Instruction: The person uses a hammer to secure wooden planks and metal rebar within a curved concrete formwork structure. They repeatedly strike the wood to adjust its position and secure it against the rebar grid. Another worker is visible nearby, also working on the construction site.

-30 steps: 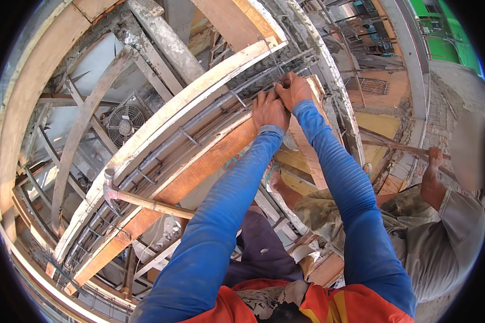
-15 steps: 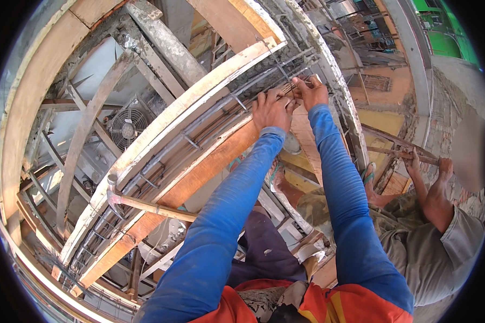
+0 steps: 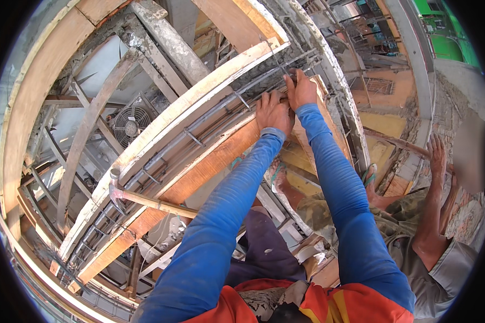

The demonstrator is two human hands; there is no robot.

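Observation:
My left hand [image 3: 275, 113] is bent over the upper edge of the orange-brown form board [image 3: 221, 156], fingers curled. Touching it, my right hand [image 3: 302, 90] is closed, with its fingertips down by the steel bars at the far end of the form. Whatever small thing the fingers pinch is hidden behind them. Long reinforcing bars [image 3: 170, 144] with cross ties run inside the curved wooden form, between that board and the pale outer board [image 3: 161, 118]. A claw hammer [image 3: 156, 203] rests across the form left of my left forearm, untouched.
At right, a co-worker [image 3: 436, 269] sits close by, one hand [image 3: 437, 155] raised beside a wooden bar [image 3: 396, 141]. A rough concrete edge [image 3: 337, 70] rises beyond my right hand. Below left are open timber framing [image 3: 94, 116] and a caged fan [image 3: 129, 126].
My right hand has shifted slightly left, closer over my left hand, its fingers now pointing down more. The co-worker has lifted one hand off the bar.

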